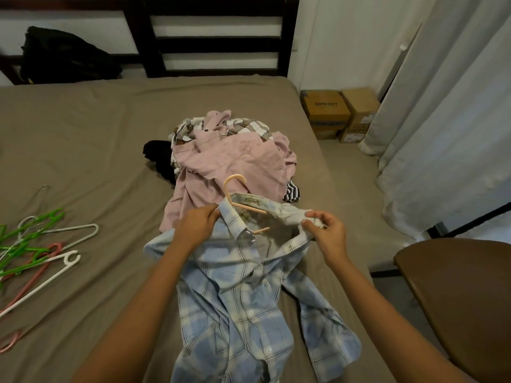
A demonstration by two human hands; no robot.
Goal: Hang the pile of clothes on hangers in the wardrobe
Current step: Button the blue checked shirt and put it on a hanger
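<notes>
A person's left hand pinches one end of a blue plaid shirt's collar and the right hand pinches the other, holding the neck open. Between them a peach hanger sits inside the collar, its hook rising just beyond the fingertips. The shirt trails back toward the person across a brown bed. Just past the hands lies the pile of clothes, pink on top; loose hangers lie well outside the left hand.
</notes>
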